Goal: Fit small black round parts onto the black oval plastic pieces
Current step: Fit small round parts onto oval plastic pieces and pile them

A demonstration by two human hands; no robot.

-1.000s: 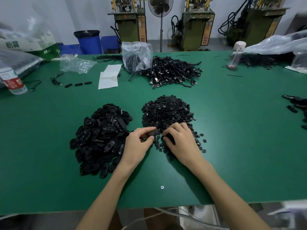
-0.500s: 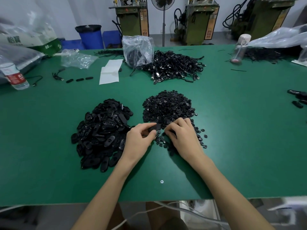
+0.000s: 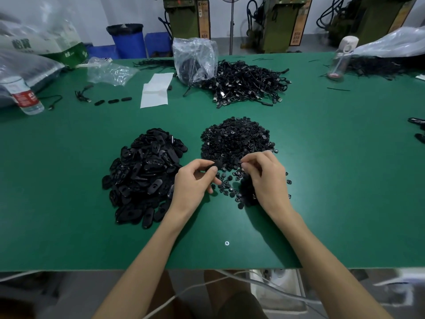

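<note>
head | left hand pinches oval piece, mostly hidden | right hand fingertips pinched, contents unclear

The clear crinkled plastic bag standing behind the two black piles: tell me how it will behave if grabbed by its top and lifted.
The clear crinkled plastic bag looks thin and creased, so it would probably be floppy and collapse where gripped. Dark contents show through its lower part, so the bottom would likely sag and swing. Its glossy film may be somewhat slippery, and it leans against the tangled pile of black cords, so lifting could drag some.
</note>
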